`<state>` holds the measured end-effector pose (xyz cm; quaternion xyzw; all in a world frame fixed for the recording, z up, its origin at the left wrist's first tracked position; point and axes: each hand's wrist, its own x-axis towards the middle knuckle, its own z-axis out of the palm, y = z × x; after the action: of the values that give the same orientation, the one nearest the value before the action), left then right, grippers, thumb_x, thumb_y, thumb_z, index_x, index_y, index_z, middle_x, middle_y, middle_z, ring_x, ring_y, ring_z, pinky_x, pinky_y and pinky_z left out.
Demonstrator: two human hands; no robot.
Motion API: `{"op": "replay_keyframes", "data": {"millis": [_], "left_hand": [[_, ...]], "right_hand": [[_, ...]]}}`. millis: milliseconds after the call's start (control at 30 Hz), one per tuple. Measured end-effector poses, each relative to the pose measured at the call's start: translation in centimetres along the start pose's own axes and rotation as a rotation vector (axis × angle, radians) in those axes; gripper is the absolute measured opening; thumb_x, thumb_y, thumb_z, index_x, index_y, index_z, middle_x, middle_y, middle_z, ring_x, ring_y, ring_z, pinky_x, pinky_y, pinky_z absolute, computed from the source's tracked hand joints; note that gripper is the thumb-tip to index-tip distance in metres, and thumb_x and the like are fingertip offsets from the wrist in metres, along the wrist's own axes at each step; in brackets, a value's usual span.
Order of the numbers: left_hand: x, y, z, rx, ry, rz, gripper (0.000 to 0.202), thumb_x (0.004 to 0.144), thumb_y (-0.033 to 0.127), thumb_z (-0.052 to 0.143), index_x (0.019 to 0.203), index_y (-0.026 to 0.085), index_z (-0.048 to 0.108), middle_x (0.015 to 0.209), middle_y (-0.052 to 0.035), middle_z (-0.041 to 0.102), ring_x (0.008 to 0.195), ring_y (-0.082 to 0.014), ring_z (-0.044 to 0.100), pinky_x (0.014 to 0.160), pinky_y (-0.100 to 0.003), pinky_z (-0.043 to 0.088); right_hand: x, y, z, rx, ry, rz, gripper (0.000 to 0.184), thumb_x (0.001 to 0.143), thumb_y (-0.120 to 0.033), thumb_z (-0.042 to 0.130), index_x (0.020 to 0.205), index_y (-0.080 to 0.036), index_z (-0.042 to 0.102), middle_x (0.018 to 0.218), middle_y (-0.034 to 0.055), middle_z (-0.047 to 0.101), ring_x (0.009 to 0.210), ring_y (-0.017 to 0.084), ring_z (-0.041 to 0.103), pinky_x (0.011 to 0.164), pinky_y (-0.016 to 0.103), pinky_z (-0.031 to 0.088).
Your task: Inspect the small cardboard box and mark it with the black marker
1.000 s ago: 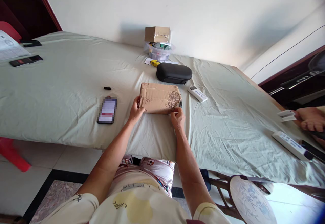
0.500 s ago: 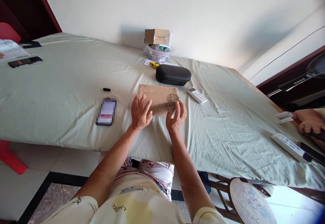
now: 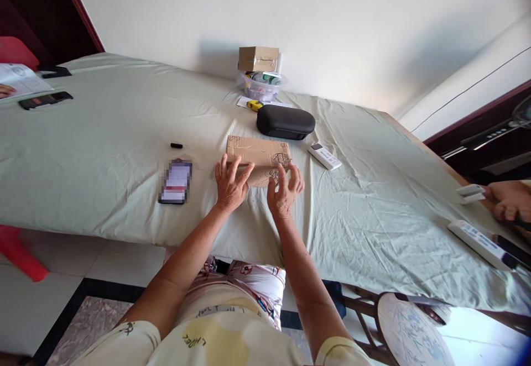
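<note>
A flat brown cardboard box with dark scribbles lies on the pale green sheet in front of me. My left hand rests with fingers spread against the box's near left edge. My right hand has its fingers apart at the near right edge, touching the scribbled side. Neither hand grips anything.
A phone lies left of the box, a small black cap behind it. A black case, a white remote, a tub with a small box stand beyond. Another person's hand is at right.
My hands let go of the box's ends and now lie open against its near side. The box has been pushed slightly away and sits flatter.
</note>
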<state>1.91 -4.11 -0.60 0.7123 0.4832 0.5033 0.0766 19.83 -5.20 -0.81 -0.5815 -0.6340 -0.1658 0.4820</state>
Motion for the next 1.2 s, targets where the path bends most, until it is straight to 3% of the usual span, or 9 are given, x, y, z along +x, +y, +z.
{"op": "replay_keyframes", "data": {"millis": [167,433,700,867,967,1100,1200], "left_hand": [[0.0,-0.1,0.0,-0.075,0.004,-0.057,0.045,0.094,0.027,0.066,0.137,0.035,0.074,0.164,-0.0059,0.053,0.169,-0.0404,0.01,0.135,-0.067,0.0],[0.3,0.1,-0.2,-0.099,0.013,-0.067,0.047,0.094,0.025,0.066,0.138,0.036,0.073,0.163,-0.0061,0.054,0.169,-0.0404,0.014,0.136,-0.067,0.001],[0.3,0.1,-0.1,-0.075,0.019,-0.046,0.052,0.091,0.016,0.063,0.138,0.035,0.074,0.162,-0.0072,0.056,0.169,-0.0398,0.014,0.135,-0.067,0.001],[0.2,0.0,0.0,-0.05,0.014,-0.04,0.055,0.089,0.015,0.061,0.14,0.035,0.072,0.162,-0.0066,0.055,0.169,-0.0389,0.012,0.135,-0.068,0.004],[0.0,0.0,0.1,-0.054,0.03,-0.032,0.055,0.088,0.014,0.062,0.138,0.034,0.073,0.162,-0.0059,0.056,0.169,-0.0396,0.012,0.135,-0.068,0.006],[-0.2,0.1,0.3,-0.052,0.033,-0.051,0.058,0.086,0.014,0.065,0.141,0.034,0.071,0.167,-0.0061,0.049,0.169,-0.0416,0.008,0.134,-0.071,0.003],[-0.3,0.0,0.3,-0.018,0.033,-0.066,0.062,0.086,0.02,0.07,0.147,0.031,0.066,0.174,-0.0085,0.04,0.169,-0.044,0.006,0.133,-0.072,0.001]], "right_hand": [[-1.1,-2.6,1.5,0.029,-0.294,-0.171,0.053,0.106,-0.04,0.051,0.158,-0.033,0.053,0.162,0.0077,0.055,0.16,0.032,0.038,0.135,0.059,0.019],[-1.4,-2.1,2.2,-0.025,-0.232,-0.172,0.055,0.108,-0.044,0.049,0.162,-0.031,0.048,0.162,0.0079,0.057,0.159,0.029,0.042,0.137,0.059,0.01],[-0.5,0.9,1.0,-0.037,-0.069,-0.062,0.053,0.107,-0.04,0.047,0.157,-0.026,0.053,0.156,0.0146,0.059,0.154,0.033,0.047,0.13,0.064,0.028],[0.0,2.1,0.7,0.039,0.044,-0.106,0.053,0.106,-0.03,0.045,0.158,-0.024,0.049,0.153,0.0169,0.057,0.15,0.03,0.051,0.123,0.058,0.044],[0.1,2.3,0.5,0.126,0.044,-0.07,0.053,0.105,-0.025,0.042,0.157,-0.027,0.05,0.152,0.0149,0.055,0.145,0.027,0.055,0.116,0.053,0.054],[-0.2,2.2,0.0,0.207,0.039,0.003,0.048,0.104,-0.023,0.042,0.148,-0.028,0.058,0.144,0.0136,0.057,0.138,0.027,0.059,0.105,0.05,0.062],[-0.5,1.8,-0.3,0.238,0.092,-0.025,0.043,0.104,-0.026,0.043,0.142,-0.027,0.062,0.133,0.0142,0.062,0.126,0.027,0.065,0.093,0.045,0.066]]}}
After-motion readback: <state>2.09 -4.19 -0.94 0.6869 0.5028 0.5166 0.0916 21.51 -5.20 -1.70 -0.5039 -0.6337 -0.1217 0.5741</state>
